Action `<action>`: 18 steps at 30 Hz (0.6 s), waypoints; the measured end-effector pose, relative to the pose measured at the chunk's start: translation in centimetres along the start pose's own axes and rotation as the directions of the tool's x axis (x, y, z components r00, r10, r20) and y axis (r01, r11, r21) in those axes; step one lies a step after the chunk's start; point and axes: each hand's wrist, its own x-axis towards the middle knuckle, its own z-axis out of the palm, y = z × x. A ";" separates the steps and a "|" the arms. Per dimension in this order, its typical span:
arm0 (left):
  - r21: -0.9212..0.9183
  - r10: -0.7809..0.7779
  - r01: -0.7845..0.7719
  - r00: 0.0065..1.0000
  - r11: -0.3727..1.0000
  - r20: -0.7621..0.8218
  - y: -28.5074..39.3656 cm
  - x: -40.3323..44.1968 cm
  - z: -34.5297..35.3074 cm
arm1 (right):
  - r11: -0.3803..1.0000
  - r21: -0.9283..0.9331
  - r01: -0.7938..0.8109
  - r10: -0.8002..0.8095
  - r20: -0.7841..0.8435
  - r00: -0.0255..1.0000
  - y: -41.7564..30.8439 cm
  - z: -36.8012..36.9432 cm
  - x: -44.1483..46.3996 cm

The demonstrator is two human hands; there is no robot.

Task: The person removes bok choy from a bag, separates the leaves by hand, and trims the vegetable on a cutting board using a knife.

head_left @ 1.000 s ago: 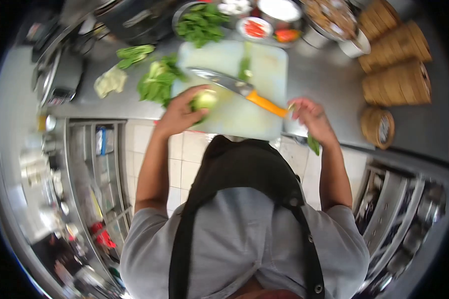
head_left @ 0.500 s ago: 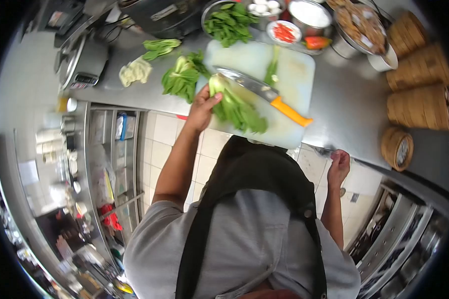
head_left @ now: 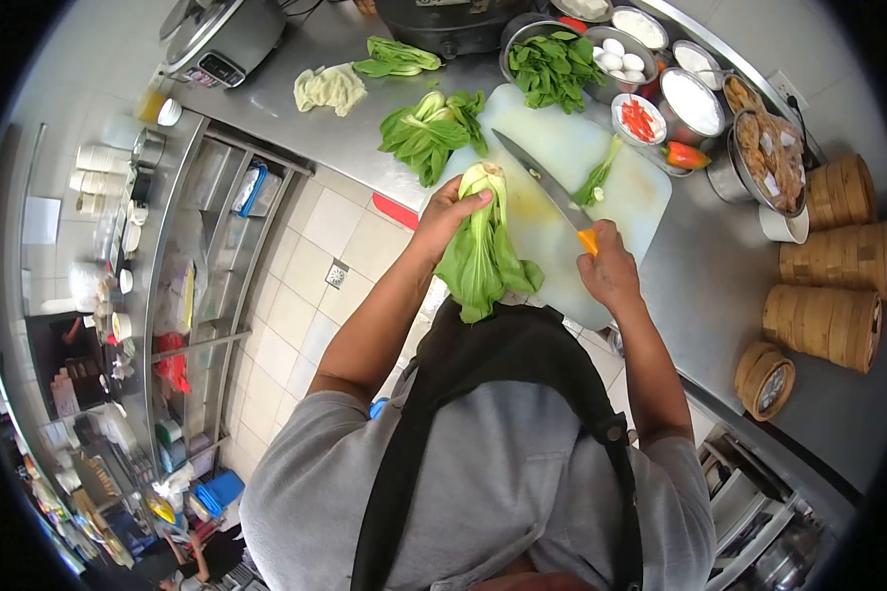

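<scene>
My left hand (head_left: 450, 217) grips a head of bok choy (head_left: 483, 241) near its pale base, the leaves hanging toward my apron. My right hand (head_left: 609, 264) is wrapped around the orange handle of a kitchen knife (head_left: 542, 182), whose blade lies over the white cutting board (head_left: 641, 187), pointing away to the left. Beyond the blade, a loose bok choy stalk (head_left: 597, 177) rests on the board with small scraps around it. More bok choy (head_left: 429, 133) sits at the board's left edge.
A bowl of green leaves (head_left: 552, 69), a bowl of eggs (head_left: 621, 61) and a dish of sliced red pepper (head_left: 639, 120) stand behind the board. Bamboo steamers (head_left: 823, 325) line the right side. A crumpled cloth (head_left: 329, 89) and a cooker (head_left: 217, 44) are at left.
My right hand has come up from beside the counter and closed on the knife handle. The bok choy in my left hand now hangs more upright. The whole view has turned and shifted.
</scene>
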 end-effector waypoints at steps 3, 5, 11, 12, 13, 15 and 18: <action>0.049 0.009 -0.007 0.999 0.999 -0.046 -0.1 0.0 -0.4 | 0.990 0.136 0.035 -0.027 -0.061 0.998 -1.3 -1.2 -1.3; 0.072 0.016 -0.014 1.000 0.997 -0.023 -0.6 0.5 -1.3 | 0.981 0.154 0.121 -0.108 -0.095 0.990 -2.3 -2.1 -2.8; 0.164 0.002 0.004 0.999 0.986 -0.038 0.6 0.6 0.1 | 0.978 0.058 0.202 -0.204 0.027 0.979 -6.0 -7.0 -7.8; 0.175 0.001 0.004 1.000 0.985 -0.025 0.8 0.6 0.4 | 0.977 0.038 0.208 -0.209 0.016 0.978 -5.8 -7.1 -8.2; 0.185 -0.004 0.006 1.000 0.983 -0.013 0.9 0.5 0.6 | 0.977 0.019 0.212 -0.212 0.007 0.977 -5.7 -7.4 -8.6; 0.188 0.000 -0.001 1.000 0.982 0.005 0.4 0.7 0.7 | 0.976 -0.023 0.216 -0.216 -0.004 0.976 -5.5 -7.7 -9.1; 0.167 0.014 -0.017 1.000 0.986 0.018 -1.1 1.5 0.4 | 0.973 -0.092 0.213 -0.215 -0.011 0.977 -5.4 -7.8 -9.6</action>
